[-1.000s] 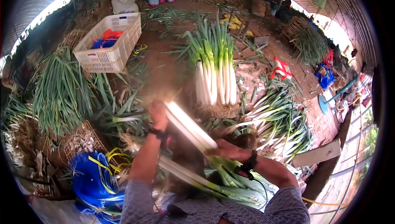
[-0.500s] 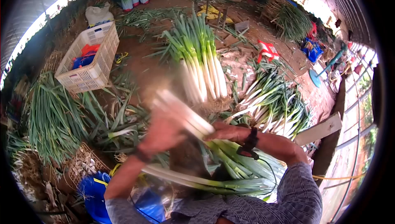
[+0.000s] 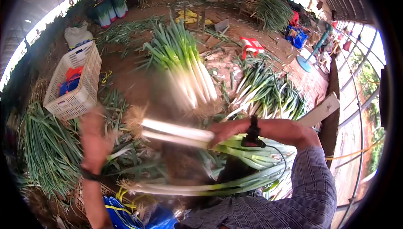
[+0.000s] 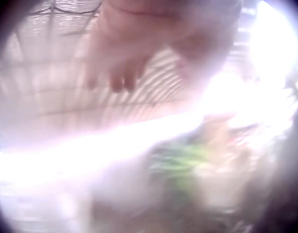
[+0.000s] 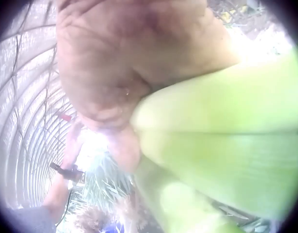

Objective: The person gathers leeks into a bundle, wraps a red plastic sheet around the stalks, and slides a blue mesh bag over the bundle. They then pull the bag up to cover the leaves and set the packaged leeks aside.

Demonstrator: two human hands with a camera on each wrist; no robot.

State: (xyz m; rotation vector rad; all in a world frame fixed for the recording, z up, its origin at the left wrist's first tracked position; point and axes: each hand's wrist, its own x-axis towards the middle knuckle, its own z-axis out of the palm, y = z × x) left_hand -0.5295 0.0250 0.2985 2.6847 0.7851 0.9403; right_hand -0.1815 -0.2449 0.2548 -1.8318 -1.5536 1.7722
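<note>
White at one end and pale green at the other, the leeks (image 3: 176,133) lay almost level in front of the person's chest, with the root ends pointing to the left. The right hand (image 3: 228,129) gripped them where the white turns green, its fingers curled around the stalks. The left hand (image 3: 94,138) was raised well apart from the leeks. It was very blurred, and its fingers seemed loose and close together, with nothing in them. One more long leek (image 3: 201,185) lay across the lap below. Behind stood an upright leek bundle (image 3: 184,69), with a white crate (image 3: 79,90) to the left and a leek pile (image 3: 268,94) on the ground to the right.
</note>
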